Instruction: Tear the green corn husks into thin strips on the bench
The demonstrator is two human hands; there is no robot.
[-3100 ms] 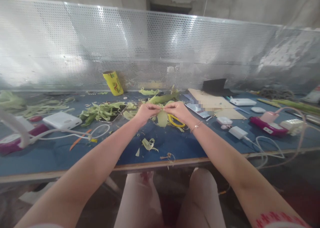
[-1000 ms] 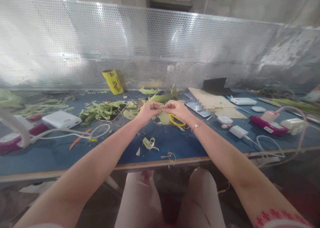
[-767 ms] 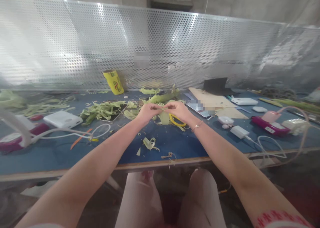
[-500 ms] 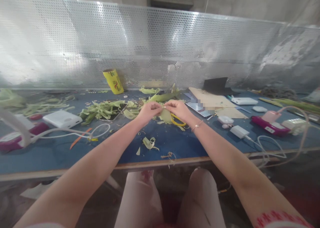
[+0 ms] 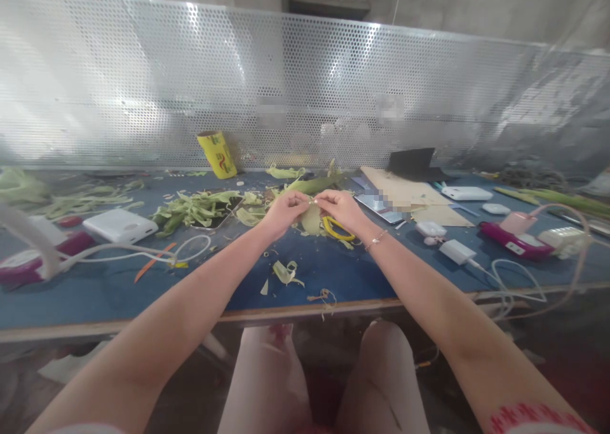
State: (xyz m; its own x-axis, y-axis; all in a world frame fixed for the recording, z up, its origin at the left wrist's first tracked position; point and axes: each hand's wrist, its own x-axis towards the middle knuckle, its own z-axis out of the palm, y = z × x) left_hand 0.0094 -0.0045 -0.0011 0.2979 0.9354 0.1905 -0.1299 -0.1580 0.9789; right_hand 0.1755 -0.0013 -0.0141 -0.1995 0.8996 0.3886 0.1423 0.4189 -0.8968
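Note:
My left hand [image 5: 286, 211] and my right hand [image 5: 339, 208] meet fingertip to fingertip over the middle of the table, both pinching a pale green leaf strip [image 5: 312, 220] that looks like corn husk. The strip hangs down below the fingers; its top is hidden by them. Just under my right hand lie the yellow-handled scissors [image 5: 339, 229], their blades out of sight. Behind the hands rests a longer green husk leaf [image 5: 317, 185]. To the left is a heap of cut green strips [image 5: 195, 210], partly over a dark flat thing.
A yellow cardboard tube [image 5: 218, 155] leans by the perforated metal screen [image 5: 305, 91]. On the right are a phone [image 5: 380, 208], brown card [image 5: 441, 214], a white charger [image 5: 456, 251] and a purple power strip [image 5: 512, 240]. A white power bank [image 5: 119, 225] and cables lie left. Husk scraps [image 5: 286, 272] sit near the front edge.
Both hands stay together in the same place, still pinching the strip. The hanging part of the strip has shifted slightly to the left.

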